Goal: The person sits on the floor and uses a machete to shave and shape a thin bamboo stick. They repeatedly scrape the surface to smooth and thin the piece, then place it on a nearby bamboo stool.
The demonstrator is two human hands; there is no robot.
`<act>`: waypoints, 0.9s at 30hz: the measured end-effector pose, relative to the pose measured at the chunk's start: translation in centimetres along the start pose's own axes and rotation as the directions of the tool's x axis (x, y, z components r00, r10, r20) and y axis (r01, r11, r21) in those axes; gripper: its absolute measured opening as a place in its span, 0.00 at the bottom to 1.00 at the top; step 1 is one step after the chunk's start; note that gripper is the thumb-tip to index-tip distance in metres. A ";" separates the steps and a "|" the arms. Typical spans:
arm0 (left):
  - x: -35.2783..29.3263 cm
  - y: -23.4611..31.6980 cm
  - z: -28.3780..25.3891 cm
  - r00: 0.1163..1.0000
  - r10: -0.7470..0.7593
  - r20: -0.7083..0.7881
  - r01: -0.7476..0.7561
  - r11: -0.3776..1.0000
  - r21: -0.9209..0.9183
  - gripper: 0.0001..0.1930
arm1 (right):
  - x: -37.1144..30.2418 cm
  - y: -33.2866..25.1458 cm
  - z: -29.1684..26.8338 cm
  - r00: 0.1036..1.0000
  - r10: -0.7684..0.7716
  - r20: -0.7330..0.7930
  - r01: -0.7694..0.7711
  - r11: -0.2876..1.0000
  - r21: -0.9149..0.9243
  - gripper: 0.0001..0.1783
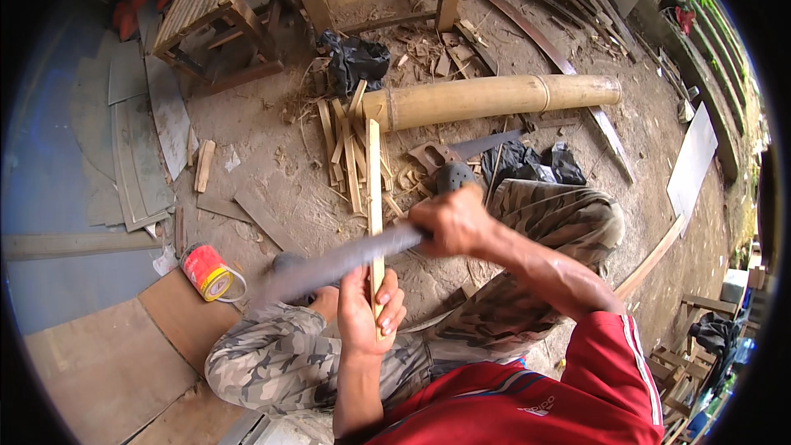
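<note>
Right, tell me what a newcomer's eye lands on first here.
At centre, the left hand grips a thin pale bamboo slat upright, while the right hand swings a long grey blade, blurred, across it. Beyond lies a thick tan bamboo pole on the dirt; a red-and-yellow can lies at left.

Outdoor bamboo workshop (dirt floor): bamboo pole [503, 99], split strips [350, 144], stools [216, 12].

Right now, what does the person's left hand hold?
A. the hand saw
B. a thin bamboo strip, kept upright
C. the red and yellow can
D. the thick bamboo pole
B: the left hand wraps its fingers around the thin bamboo strip, while the right hand holds a long blade across it.
</note>
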State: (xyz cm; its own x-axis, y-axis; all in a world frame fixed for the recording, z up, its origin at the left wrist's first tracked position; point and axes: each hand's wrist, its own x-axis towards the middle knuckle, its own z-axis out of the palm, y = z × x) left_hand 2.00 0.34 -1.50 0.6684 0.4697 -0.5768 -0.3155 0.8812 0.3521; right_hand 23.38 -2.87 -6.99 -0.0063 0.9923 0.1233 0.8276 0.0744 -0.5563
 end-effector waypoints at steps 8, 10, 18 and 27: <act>-0.3 0.1 -0.3 0.998 0.037 0.058 -0.041 0.997 0.067 0.20 | -0.3 -0.8 -0.7 0.995 -0.095 0.013 0.095 0.995 0.022 0.05; -0.7 0.3 -0.2 0.998 0.040 0.054 -0.045 0.995 0.091 0.19 | 0.1 0.0 -1.1 0.999 -0.038 0.011 0.038 0.998 -0.048 0.07; -0.1 0.3 0.2 0.997 0.070 -0.041 -0.063 0.987 0.144 0.23 | 0.0 -1.0 -0.9 0.998 -0.035 -0.047 0.035 0.999 0.006 0.07; -0.4 0.0 0.8 0.999 0.041 -0.024 -0.036 0.982 0.186 0.28 | 1.2 0.5 -1.7 0.994 0.104 -0.044 -0.106 0.994 -0.041 0.06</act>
State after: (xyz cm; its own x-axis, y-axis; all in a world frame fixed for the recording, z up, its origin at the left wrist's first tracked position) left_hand 2.22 0.09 -0.69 0.6388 0.5068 -0.5790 -0.2084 0.8383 0.5038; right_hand 24.74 -1.78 -5.73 0.1044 0.9894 0.1004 0.8458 -0.0352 -0.5323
